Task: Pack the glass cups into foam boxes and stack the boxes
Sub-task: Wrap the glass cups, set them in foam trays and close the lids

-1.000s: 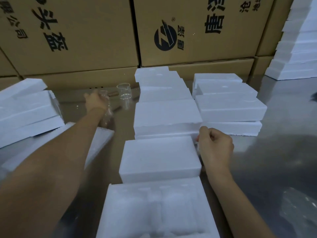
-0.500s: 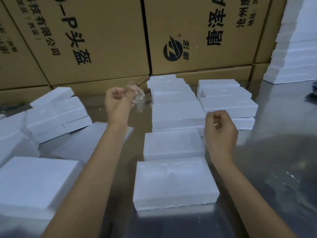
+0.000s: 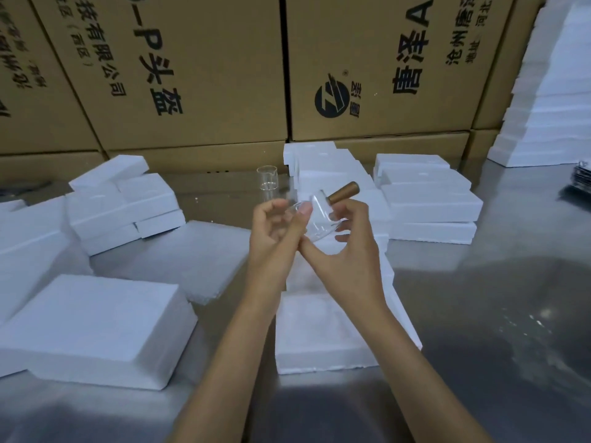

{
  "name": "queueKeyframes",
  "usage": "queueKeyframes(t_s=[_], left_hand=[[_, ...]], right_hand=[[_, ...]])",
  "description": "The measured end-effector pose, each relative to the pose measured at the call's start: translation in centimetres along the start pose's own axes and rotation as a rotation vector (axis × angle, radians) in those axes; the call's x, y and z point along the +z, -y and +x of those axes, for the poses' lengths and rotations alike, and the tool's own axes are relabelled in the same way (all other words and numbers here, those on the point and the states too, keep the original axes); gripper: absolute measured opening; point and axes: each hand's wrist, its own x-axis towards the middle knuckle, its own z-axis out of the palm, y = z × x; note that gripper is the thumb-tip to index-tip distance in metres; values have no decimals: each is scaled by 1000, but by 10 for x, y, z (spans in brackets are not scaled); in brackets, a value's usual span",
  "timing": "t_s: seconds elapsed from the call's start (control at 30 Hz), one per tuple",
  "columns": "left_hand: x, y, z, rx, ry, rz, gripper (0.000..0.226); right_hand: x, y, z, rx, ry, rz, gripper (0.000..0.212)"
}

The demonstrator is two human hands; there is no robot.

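Stacking up behind a shiny metal table (image 3: 479, 314), brown printed cartons (image 3: 198, 75) dwarf rows of matte white foam boxes (image 3: 428, 203), blocky and crumbly-edged. Mid-air over the centre row, the left hand (image 3: 271, 241) and right hand (image 3: 345, 254) pinch one clear glass cup (image 3: 315, 219) with a bronze cylindrical handle (image 3: 343, 193); smooth, tilted glass could slip and shatter on the steel. A second small cup (image 3: 267, 183) stands upright behind
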Motion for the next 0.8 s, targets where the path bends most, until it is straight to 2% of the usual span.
queueKeyframes(t_s=[0.07,0.1,0.17,0.27,0.37,0.43,0.53,0.63,0.73,0.8], left_hand=[[-4,3,6,-60,15,-130,17],[-7,4,7,-82,31,-165,13],[-11,7,8,-54,72,-86,34],[-11,11,1,114,164,198,57],[-10,15,-3,301,198,471,66],[-12,15,-3,382,170,544,70],[-15,15,-4,348,149,531,72],[-15,13,-6,305,172,481,75],[-11,9,-10,284,238,421,80],[-7,6,-14,309,210,395,75]], right_hand=[[-1,1,0,70,-19,139,56],[-2,1,1,108,-14,206,56],[-6,1,1,188,9,320,56],[-13,4,3,369,77,491,53],[-18,9,4,549,162,754,40],[-23,11,6,650,191,944,41],[-31,11,5,710,233,1138,54],[-35,10,5,725,286,1174,54],[-32,8,3,713,327,1077,54],[-30,9,1,697,343,1017,50]])
